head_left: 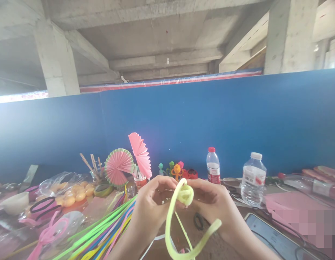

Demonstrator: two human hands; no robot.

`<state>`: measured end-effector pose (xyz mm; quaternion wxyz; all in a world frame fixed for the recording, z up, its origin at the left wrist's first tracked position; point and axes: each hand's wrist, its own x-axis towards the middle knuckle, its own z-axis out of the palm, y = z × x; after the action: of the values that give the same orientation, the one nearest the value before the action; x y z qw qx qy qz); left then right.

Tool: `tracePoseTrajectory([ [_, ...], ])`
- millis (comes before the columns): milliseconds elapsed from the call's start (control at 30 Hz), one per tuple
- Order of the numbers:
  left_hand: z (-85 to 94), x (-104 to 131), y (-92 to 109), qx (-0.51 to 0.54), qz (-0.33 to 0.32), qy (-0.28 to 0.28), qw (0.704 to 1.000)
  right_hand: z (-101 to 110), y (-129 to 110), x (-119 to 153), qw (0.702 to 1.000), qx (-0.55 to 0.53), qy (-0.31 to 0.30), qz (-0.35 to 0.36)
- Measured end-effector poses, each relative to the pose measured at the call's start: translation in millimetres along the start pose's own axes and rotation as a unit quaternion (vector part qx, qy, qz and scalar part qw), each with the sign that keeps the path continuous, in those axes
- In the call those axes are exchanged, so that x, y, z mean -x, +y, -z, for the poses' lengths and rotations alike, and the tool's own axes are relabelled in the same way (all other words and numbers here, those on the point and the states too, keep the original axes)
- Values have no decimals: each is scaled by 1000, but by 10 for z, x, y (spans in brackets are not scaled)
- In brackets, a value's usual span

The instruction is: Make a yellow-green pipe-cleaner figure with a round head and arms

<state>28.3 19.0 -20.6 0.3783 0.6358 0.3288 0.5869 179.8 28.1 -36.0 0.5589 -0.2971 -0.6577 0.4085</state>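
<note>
Blue partition (pixel 183 115), 2 bottles (pixel 253 180), 2 hands (pixel 149 204) on 1 yellow coil (pixel 185 195)

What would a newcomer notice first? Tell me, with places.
A fuzzy yellow-green stem, partly coiled up, leaps out first, held at lower centre between the left hand and the right hand. Next come the pleated pink paper fans to its left, in front of the broad blue partition.

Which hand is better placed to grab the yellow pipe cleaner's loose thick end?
Probably the right hand: the loose end of the pipe cleaner curls up toward it. The left hand is farther away. Both hands hold the coil, though.
</note>
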Motion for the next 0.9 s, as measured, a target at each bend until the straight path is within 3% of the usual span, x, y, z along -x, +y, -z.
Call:
tracePoseTrajectory([
  [267,13,-9,-29,-29,33,-22,999,19,29,23,975,206,24,76],
  [500,49,8,-147,-51,-19,-57,997,36,-30,70,966,241,-38,88],
  [700,37,-6,-88,-48,-35,-52,997,81,-48,52,951,274,-82,117],
  [767,25,-4,-49,-70,-43,-45,996,134,-19,32,957,252,-56,131],
  [900,12,15,-52,-143,-78,-37,986,256,12,34,972,194,60,119],
])
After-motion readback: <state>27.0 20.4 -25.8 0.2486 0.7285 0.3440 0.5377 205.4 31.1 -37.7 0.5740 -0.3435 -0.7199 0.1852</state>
